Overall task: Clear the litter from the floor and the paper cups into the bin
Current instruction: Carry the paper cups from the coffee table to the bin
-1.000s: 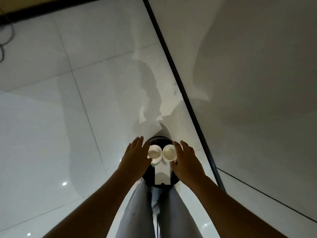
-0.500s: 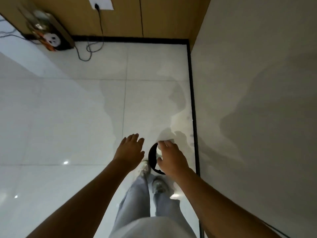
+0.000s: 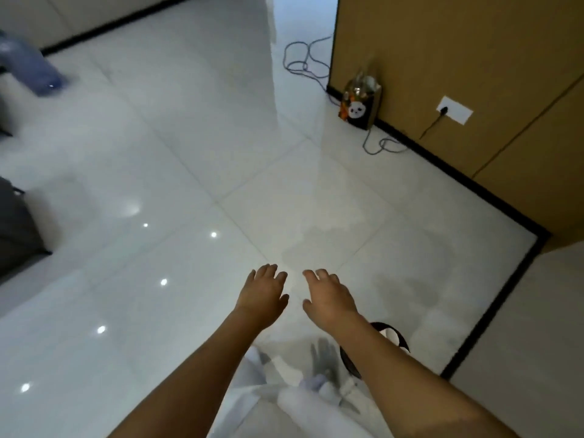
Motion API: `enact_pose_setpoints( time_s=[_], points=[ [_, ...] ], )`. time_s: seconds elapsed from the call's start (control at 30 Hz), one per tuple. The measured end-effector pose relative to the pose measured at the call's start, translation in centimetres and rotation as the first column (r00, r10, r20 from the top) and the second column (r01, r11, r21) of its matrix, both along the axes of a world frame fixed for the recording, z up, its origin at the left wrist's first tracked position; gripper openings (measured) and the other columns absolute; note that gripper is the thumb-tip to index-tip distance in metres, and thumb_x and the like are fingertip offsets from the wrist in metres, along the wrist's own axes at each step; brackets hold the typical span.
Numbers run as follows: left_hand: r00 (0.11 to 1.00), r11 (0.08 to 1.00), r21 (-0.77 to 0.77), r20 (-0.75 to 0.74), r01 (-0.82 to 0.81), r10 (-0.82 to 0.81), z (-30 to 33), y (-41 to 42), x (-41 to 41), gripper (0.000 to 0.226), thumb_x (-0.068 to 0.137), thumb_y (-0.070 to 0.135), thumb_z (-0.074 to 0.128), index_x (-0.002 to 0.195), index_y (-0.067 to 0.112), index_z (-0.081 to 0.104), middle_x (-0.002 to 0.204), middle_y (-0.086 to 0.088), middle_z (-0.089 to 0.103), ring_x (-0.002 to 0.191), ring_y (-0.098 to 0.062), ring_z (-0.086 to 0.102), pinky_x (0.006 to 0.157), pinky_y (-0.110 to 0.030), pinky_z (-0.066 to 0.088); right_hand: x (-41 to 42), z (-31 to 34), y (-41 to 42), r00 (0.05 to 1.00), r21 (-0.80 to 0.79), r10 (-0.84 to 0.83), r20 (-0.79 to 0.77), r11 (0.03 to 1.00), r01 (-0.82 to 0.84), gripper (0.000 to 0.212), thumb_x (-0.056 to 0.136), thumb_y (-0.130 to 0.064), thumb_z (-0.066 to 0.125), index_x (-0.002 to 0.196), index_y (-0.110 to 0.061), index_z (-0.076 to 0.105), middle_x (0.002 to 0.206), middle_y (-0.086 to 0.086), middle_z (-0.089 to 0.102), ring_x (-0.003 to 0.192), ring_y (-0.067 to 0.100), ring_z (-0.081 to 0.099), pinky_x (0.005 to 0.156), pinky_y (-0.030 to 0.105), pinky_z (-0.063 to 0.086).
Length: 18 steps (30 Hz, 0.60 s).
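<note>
Left hand [image 3: 264, 294] and right hand [image 3: 328, 295] are hovering spread and empty over the floor [image 3: 189, 184], the bin [image 3: 393, 335] sitting beneath the right forearm.

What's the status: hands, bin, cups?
Left hand and right hand open, holding nothing. Bin under right forearm, something white inside. No litter seen on the floor ahead.

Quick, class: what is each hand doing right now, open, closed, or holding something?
Left hand: open, fingers spread, holding nothing.
Right hand: open, fingers relaxed, holding nothing.
</note>
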State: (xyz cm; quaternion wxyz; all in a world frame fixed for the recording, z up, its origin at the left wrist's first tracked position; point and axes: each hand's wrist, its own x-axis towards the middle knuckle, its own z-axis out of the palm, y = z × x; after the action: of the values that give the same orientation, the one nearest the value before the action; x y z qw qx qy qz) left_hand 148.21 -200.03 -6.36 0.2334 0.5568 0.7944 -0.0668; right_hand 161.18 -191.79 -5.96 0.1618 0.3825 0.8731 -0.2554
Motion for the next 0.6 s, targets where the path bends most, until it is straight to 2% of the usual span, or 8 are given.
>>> enact_pose_setpoints(
  time_s=[0.27,0.43,0.6],
  points=[
    [0.916,0.916,0.024,-0.004,-0.400,0.401,0.9,-13.4,-17.6,0.053,0.098,0.039,0.042,0.146,0.019,0.030,0.153,-0.006,0.026,0.143,-0.022,0.020,0.117,-0.035,0.016,-21.6,0.8,-8.7,0.930,-0.001,0.366,0.002,0.930,-0.366,0.058,0.094,-0.025,0.052,0.146,-0.021,0.027,0.144,0.007,0.039,0.125,0.027,0.044,0.100,0.037,0.043],
    [0.833,0.833,0.010,-0.021,-0.553,0.553,1.1,-21.7,-28.6,0.053,0.097,0.039,0.042,0.145,0.018,0.031,0.153,-0.007,0.028,0.142,-0.023,0.021,0.117,-0.036,0.017,-34.1,0.8,-15.3,0.868,-0.001,0.496,-0.020,0.868,-0.496,0.056,0.095,-0.025,0.049,0.146,-0.020,0.028,0.145,0.006,0.038,0.125,0.026,0.044,0.100,0.035,0.041],
    [0.741,0.741,-0.023,-0.010,-0.671,0.671,1.2,-28.0,-36.2,0.054,0.097,0.038,0.042,0.145,0.018,0.030,0.153,-0.007,0.028,0.142,-0.023,0.021,0.116,-0.036,0.018,-43.2,0.9,-20.6,0.795,-0.038,0.607,-0.023,0.794,-0.607,0.057,0.095,-0.026,0.049,0.147,-0.020,0.027,0.144,0.006,0.038,0.125,0.026,0.043,0.100,0.036,0.041]
  ],
)
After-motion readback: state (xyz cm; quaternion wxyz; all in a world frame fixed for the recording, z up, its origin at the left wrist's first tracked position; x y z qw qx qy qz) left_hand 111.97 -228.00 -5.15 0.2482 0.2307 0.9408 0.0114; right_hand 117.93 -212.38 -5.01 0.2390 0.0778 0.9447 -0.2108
